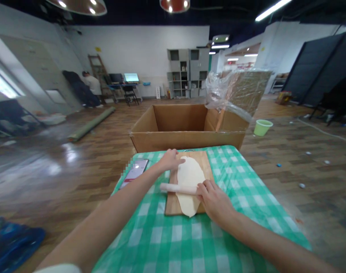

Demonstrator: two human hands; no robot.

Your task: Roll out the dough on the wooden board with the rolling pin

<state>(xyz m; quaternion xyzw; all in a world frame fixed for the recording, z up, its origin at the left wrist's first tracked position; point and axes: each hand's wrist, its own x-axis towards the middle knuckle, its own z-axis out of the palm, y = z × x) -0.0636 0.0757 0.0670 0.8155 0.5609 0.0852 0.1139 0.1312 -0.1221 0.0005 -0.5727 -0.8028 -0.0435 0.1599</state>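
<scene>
A flat, pale sheet of dough point(190, 170) lies lengthwise on a wooden cutting board point(172, 205), its near tip reaching the board's front edge. Across the dough rests a light rolling pin point(178, 188), its left end sticking out past the board. My right hand point(215, 200) is closed around the pin's right end. At the far left of the board, my left hand point(172, 159) has its thumb apart from the fingers, the thumb by the dough's upper left edge. No object shows in it.
A green checked cloth point(173, 242) covers the table. Left of the board lies a phone point(135, 172). Behind the table stands a large open cardboard box point(184, 140), with a plastic-wrapped carton point(246, 91) at its right. A green bucket point(262, 127) sits on the floor. Someone point(92, 84) stands far left.
</scene>
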